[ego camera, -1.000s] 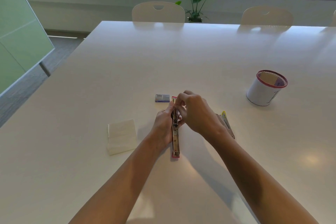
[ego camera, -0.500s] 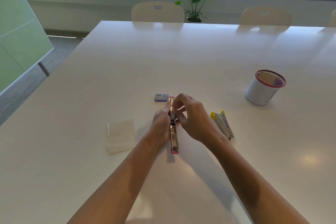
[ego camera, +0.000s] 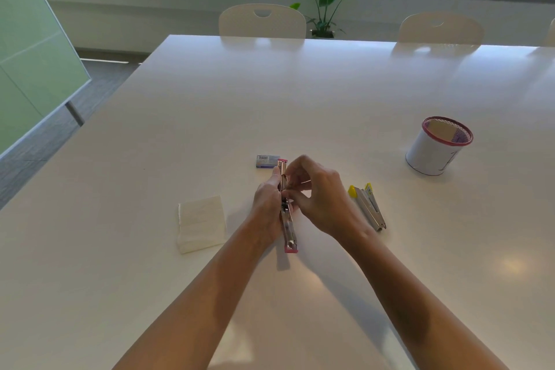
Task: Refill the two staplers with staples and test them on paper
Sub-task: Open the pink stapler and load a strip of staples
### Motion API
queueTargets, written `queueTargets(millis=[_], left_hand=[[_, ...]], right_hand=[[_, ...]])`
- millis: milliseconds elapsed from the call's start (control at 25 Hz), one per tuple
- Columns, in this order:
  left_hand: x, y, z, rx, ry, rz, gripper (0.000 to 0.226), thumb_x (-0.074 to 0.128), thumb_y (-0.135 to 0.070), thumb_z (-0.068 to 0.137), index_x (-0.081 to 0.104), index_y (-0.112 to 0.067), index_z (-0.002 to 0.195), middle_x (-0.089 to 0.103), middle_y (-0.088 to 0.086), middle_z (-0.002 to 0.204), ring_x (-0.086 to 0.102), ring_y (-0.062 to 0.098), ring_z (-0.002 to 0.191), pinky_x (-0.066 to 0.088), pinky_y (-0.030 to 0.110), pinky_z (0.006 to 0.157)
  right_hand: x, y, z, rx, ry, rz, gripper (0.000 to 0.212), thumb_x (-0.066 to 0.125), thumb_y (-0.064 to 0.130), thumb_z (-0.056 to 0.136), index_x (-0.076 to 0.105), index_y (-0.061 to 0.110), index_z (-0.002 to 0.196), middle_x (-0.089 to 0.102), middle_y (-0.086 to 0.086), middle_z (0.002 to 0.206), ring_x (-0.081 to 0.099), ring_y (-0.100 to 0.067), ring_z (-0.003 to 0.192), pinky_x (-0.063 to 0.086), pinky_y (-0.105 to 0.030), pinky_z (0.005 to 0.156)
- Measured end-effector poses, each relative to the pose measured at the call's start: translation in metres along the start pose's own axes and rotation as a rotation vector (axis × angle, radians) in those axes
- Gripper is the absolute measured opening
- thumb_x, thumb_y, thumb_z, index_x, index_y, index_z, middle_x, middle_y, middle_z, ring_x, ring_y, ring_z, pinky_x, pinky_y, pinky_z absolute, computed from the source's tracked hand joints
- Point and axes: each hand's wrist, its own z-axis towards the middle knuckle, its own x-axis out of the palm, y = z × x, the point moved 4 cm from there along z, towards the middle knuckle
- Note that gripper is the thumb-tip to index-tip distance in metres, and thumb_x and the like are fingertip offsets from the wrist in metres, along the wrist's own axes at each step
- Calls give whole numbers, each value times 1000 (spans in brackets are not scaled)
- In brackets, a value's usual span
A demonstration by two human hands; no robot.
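A pink stapler (ego camera: 289,231) lies opened out flat on the white table (ego camera: 300,93), long axis pointing away from me. My left hand (ego camera: 268,201) grips its left side near the middle. My right hand (ego camera: 318,192) is over the metal channel, fingertips pinched together there; whatever they pinch is too small to make out. A yellow stapler (ego camera: 368,204) lies to the right, partly open. A small staple box (ego camera: 267,161) sits just beyond the pink stapler's far end. A folded white paper (ego camera: 201,224) lies to the left.
A white cup with a red mesh rim (ego camera: 435,146) stands at the right. Two chairs (ego camera: 262,21) and a potted plant (ego camera: 326,6) are behind the far table edge. A glass partition (ego camera: 30,63) stands at the left.
My right hand has shifted slightly back toward me along the pink stapler, uncovering the yellow stapler beside it. My left hand keeps its hold.
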Motion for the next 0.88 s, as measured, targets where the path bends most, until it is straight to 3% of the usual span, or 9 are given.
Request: queueTargets(millis=[80, 240, 440, 640, 720, 880], left_hand=[[3, -1, -2, 0, 87, -74, 36, 47, -35, 104, 66, -5, 109, 67, 9, 90, 67, 18, 79, 55, 29, 70], [0, -2, -2, 59, 77, -11, 25, 45, -17, 102, 66, -10, 91, 61, 2, 72, 55, 10, 59, 45, 22, 54], [1, -5, -3, 110, 55, 56, 36, 37, -8, 102, 62, -12, 75, 58, -5, 54, 56, 5, 46, 43, 19, 43], [-2, -6, 0, 100, 13, 157, 38, 36, -4, 99, 58, -12, 69, 52, 0, 60, 51, 9, 48, 40, 19, 41], [-3, -6, 0, 76, 39, 143, 34, 40, -10, 100, 59, -12, 72, 51, 2, 61, 49, 10, 47, 39, 21, 41], [1, -4, 0, -24, 166, -76, 38, 44, -36, 105, 65, -4, 103, 63, 4, 69, 60, 12, 53, 49, 23, 47]], right_hand=[[0, -3, 0, 35, -4, 26, 30, 73, -6, 79, 60, 11, 100, 67, -2, 88, 68, -8, 79, 58, -22, 77], [4, -1, 1, -11, 40, 33, 32, 73, -8, 77, 63, 10, 102, 66, -2, 91, 66, -8, 80, 55, -16, 77], [9, -3, 6, -50, 36, 42, 35, 61, -20, 72, 66, 5, 96, 67, -7, 88, 67, -16, 78, 57, -26, 74], [14, -3, 6, -109, 36, -2, 40, 62, -21, 69, 66, 8, 96, 66, -5, 89, 65, -17, 78, 56, -33, 73], [10, -3, 5, -116, 31, 18, 40, 67, -18, 70, 64, 9, 100, 67, -1, 85, 67, -12, 76, 58, -29, 73], [-5, -12, 6, -1, -5, 250, 31, 78, 2, 78, 65, 14, 103, 74, 3, 85, 74, -9, 83, 60, -24, 79]])
